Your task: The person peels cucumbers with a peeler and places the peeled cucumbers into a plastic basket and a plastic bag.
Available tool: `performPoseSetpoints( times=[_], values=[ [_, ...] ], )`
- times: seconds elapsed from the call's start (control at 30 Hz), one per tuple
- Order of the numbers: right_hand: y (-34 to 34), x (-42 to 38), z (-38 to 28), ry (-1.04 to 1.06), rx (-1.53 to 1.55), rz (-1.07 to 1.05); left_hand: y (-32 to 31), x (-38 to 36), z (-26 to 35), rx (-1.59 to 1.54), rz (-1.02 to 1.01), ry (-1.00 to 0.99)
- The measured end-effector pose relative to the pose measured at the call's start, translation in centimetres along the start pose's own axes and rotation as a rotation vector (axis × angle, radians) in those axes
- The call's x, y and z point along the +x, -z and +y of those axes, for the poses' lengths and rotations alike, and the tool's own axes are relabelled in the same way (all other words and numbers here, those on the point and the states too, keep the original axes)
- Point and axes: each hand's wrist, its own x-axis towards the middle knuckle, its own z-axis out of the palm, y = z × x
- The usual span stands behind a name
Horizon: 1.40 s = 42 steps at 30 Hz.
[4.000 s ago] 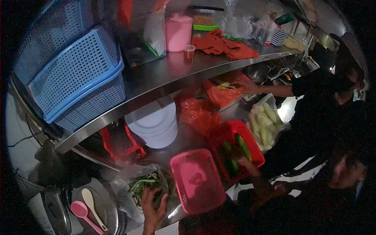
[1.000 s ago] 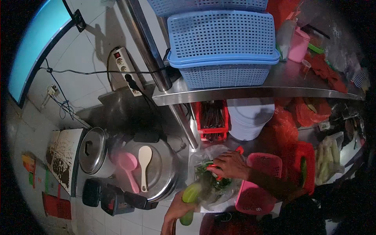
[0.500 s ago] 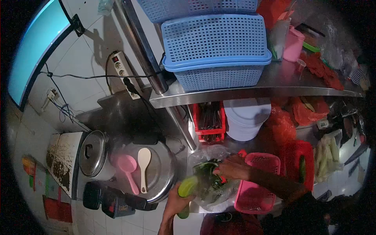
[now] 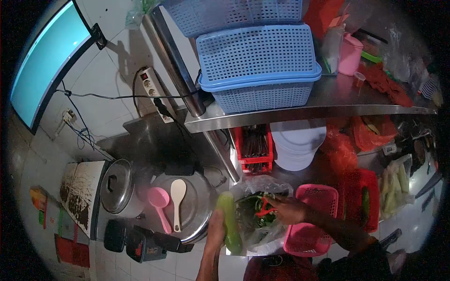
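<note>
My left hand point(image 4: 216, 230) is wrapped round a pale green cucumber-like vegetable point(image 4: 228, 224), held upright beside a clear plastic bag. In my right hand point(image 4: 287, 209) is a red-handled tool point(image 4: 266, 207), its far end hard to make out. That tool is over dark green pieces point(image 4: 253, 206) inside the clear plastic bag point(image 4: 281, 185). A pink basket point(image 4: 307, 239) stands just under my right wrist.
To the left, a pink ladle point(image 4: 159, 199) and a cream rice paddle point(image 4: 178, 194) lie on a large round metal lid point(image 4: 194, 206). A lidded pot point(image 4: 117, 186) stands further left. Above, a steel shelf point(image 4: 262, 114) holds blue baskets point(image 4: 258, 56). A red basket point(image 4: 371, 220) is at the right.
The vegetable in my left hand has turned from a slant to upright. My right hand has shifted slightly right and down, and the red tool now shows more fully. The whole view has moved slightly.
</note>
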Motion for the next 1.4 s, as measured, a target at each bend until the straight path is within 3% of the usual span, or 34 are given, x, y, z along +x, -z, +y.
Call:
performPoseSetpoints(
  times=[0.03, 0.1, 0.13, 0.17, 0.23, 0.3, 0.33, 0.4, 0.43, 0.67, 0.8, 0.87, 0.93, 0.97, 1.07, 1.13, 1.17, 1.2, 1.33, 1.4],
  values=[
    [-0.3, 0.3, -0.3, 0.103, -0.122, 0.173, -0.1, 0.1, -0.1, 0.025, -0.022, -0.017],
    [3.5, 3.5, -4.1, -0.506, 0.179, -0.019, -0.9, 0.0, 0.1, 0.04, 0.01, -0.021],
    [3.8, 3.2, -3.7, -0.513, 0.178, -0.021, -1.2, -0.1, 0.3, 0.051, 0.056, -0.034],
    [4.1, 2.7, -3.3, -0.629, 0.548, -0.169, -1.3, -0.4, 0.4, 0.049, 0.058, -0.031],
    [5.1, 2.5, -3.5, -0.713, 0.914, -0.327, -0.9, -0.8, 0.9, -0.1, 0.078, 0.038],
    [8.1, 2.6, -5.7, -0.544, 0.619, -0.093, 0.1, -0.7, 0.0, -0.113, 0.085, 0.01],
    [8.3, 3.0, -6.3, -0.529, 0.613, -0.094, 0.3, -0.5, -0.3, -0.124, 0.077, -0.006],
    [8.3, 3.9, -8.1, -0.345, 0.634, 0.368, -0.1, 0.1, -0.1, -0.053, 0.066, -0.062],
    [8.8, 4.9, -8.8, -0.438, 0.656, 0.346, -0.5, 0.1, -0.1, 0.019, 0.055, -0.105],
    [8.8, 8.7, -9.5, -0.559, 0.677, 0.418, -3.3, 1.0, 2.0, -0.099, 0.007, -0.136],
    [5.6, 6.6, -11.8, -0.415, 0.759, 0.529, -2.3, 2.5, 2.1, -0.199, 0.145, -0.225],
    [3.7, 3.6, -12.5, -0.502, 0.793, 0.358, -0.6, 4.1, 2.2, -0.226, 0.18, -0.235],
    [1.6, -0.2, -12.8, -0.478, 0.855, 0.249, 1.0, 5.7, 1.2, -0.305, 0.408, -0.307],
    [1.7, -0.7, -13.2, -0.468, 0.905, 0.156, 1.7, 5.5, 1.2, -0.299, 0.415, -0.302],
    [4.2, 0.5, -11.9, -0.503, 0.775, 0.141, 1.7, 5.0, 1.3, -0.34, 0.321, -0.238],
    [6.6, 3.1, -10.8, -0.452, 0.792, 0.267, 0.1, 3.5, 1.8, -0.155, 0.199, -0.128],
    [7.4, 4.2, -10.1, -0.409, 0.747, 0.355, 0.5, 4.2, 0.3, -0.215, 0.085, -0.156],
    [8.1, 5.1, -9.3, -0.366, 0.697, 0.443, 0.0, 3.8, 0.4, -0.216, 0.071, -0.162],
    [10.2, 8.4, -7.1, -0.401, 0.622, 0.381, -2.0, 2.2, 1.3, -0.124, -0.019, -0.149],
    [10.3, 9.3, -7.1, -0.325, 0.634, 0.477, -2.3, 1.8, 1.0, -0.091, -0.026, -0.15]
  ],
)
